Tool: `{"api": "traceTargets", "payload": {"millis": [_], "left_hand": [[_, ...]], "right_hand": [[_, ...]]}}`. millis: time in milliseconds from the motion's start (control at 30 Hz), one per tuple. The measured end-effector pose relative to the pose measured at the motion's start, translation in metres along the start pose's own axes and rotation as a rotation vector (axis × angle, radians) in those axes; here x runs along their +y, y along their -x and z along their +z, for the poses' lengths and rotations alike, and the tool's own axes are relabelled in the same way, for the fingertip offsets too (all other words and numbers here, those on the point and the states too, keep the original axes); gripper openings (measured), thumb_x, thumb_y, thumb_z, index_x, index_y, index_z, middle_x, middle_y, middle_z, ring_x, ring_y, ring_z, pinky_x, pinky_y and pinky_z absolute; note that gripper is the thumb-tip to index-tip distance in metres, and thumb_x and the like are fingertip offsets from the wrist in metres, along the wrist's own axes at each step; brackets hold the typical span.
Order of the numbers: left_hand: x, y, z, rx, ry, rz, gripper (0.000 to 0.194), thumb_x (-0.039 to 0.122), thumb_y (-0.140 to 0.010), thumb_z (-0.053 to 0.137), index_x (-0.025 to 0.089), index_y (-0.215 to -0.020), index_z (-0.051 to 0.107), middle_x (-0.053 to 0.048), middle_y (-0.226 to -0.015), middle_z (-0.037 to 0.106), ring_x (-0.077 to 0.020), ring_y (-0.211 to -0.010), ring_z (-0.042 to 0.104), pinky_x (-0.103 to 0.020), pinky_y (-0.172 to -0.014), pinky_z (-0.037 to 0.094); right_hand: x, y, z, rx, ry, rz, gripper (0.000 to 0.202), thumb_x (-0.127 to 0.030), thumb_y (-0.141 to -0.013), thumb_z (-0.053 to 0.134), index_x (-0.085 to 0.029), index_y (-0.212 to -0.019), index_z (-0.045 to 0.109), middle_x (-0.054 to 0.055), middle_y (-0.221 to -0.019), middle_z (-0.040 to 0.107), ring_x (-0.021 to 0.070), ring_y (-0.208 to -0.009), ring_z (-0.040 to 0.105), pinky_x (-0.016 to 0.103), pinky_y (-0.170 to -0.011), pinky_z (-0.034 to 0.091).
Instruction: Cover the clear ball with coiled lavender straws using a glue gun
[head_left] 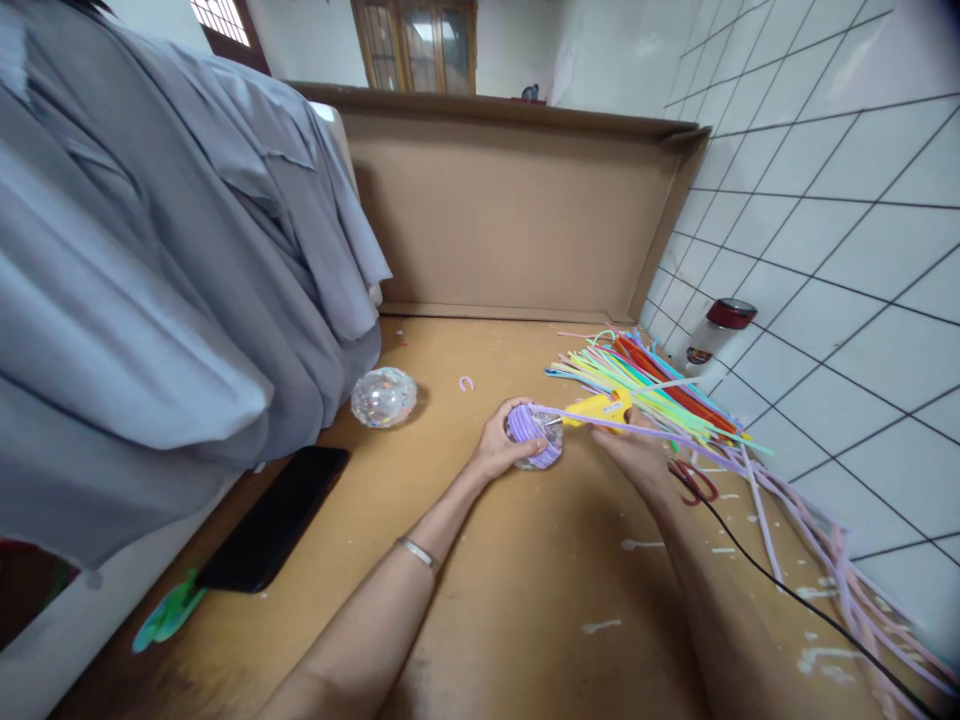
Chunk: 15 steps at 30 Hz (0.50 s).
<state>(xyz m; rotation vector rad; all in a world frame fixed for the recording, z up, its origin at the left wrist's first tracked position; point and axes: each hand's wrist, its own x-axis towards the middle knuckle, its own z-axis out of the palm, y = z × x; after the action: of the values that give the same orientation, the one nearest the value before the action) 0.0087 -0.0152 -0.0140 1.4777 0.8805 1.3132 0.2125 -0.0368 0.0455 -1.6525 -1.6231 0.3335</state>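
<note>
My left hand point(501, 446) is wrapped round a clear faceted ball point(555, 440) whose near side is covered with rows of purple pipe cleaner point(527, 432). From the ball a long purple strand runs right, across the glue gun and past my right hand. My right hand point(634, 445) grips a yellow glue gun point(600, 408), its metal tip at the right side of the ball. Whether the tip touches the ball cannot be made out. A second clear faceted ball point(384, 397) rests on the table to the left.
Colourful pipe cleaners point(660, 385) and red-handled scissors point(694, 482) lie right on the table point(495, 620). A jar point(712, 335) stands by the tiled wall. Cardboard point(510, 215) closes off the back. A black phone point(277, 520) lies left, near grey cloth point(187, 250). A black cord passes my right arm.
</note>
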Motion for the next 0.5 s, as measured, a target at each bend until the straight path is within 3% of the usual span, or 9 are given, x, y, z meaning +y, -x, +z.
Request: {"api": "traceTargets", "payload": {"millis": [200, 367, 500], "left_hand": [[-0.002, 0.001, 0.001, -0.029, -0.002, 0.001, 0.073, 0.038, -0.052, 0.081, 0.015, -0.115, 0.052, -0.008, -0.108, 0.064, -0.0211, -0.095, 0.061, -0.033, -0.089, 0.047], [-0.002, 0.001, 0.002, -0.026, -0.037, 0.008, 0.071, 0.036, -0.053, 0.081, 0.015, -0.115, 0.052, -0.007, -0.107, 0.063, -0.0206, -0.096, 0.06, -0.031, -0.088, 0.047], [0.0, 0.002, 0.002, -0.033, -0.034, 0.014, 0.069, 0.035, -0.054, 0.079, 0.014, -0.114, 0.052, -0.008, -0.106, 0.062, -0.0207, -0.095, 0.06, -0.032, -0.088, 0.047]], "right_hand": [[-0.01, 0.005, 0.0, 0.011, 0.176, 0.12, 0.037, -0.043, -0.067, 0.062, -0.018, -0.095, 0.062, 0.011, -0.09, 0.069, 0.0291, -0.082, 0.064, 0.038, -0.069, 0.049], [-0.003, 0.006, 0.008, 0.025, 0.204, 0.092, 0.036, -0.035, -0.069, 0.059, -0.016, -0.1, 0.059, 0.011, -0.091, 0.069, 0.028, -0.088, 0.064, 0.036, -0.073, 0.048], [0.003, 0.005, 0.011, 0.018, 0.108, 0.065, 0.039, -0.041, -0.07, 0.059, -0.016, -0.1, 0.058, 0.011, -0.092, 0.069, 0.0259, -0.085, 0.064, 0.035, -0.071, 0.049]]}}
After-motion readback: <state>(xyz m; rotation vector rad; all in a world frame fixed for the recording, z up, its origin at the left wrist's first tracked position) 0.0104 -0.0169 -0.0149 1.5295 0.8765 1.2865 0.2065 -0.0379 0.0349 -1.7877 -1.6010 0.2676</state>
